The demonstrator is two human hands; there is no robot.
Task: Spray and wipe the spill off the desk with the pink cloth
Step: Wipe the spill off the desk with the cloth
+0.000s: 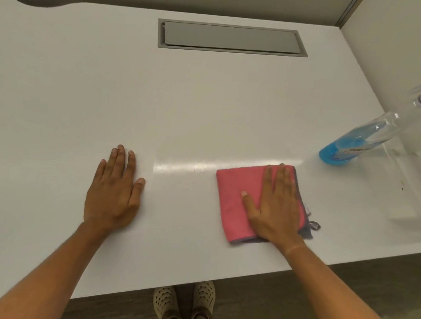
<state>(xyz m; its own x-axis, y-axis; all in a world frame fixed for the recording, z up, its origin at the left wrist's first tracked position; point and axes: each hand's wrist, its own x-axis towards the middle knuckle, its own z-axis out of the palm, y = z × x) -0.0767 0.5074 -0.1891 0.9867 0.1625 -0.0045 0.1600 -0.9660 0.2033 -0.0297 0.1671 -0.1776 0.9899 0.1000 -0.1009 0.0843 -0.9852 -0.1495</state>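
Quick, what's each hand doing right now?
Left hand: open, flat on the desk.
Right hand: open, pressing flat on the pink cloth.

We see even, soft overhead light, a glare streak on the desk (178, 168), faint shadows, wide-angle bending at edges, the spray bottle (372, 137) blurred.

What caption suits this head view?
Right hand flat on pink cloth, left hand flat on white desk, spray bottle nearby.

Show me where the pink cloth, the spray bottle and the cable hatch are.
pink cloth (232, 193): head view, bare left half.
spray bottle (344, 147): head view, blue liquid in its lower body.
cable hatch (229, 37): head view, middle of the grey lid.
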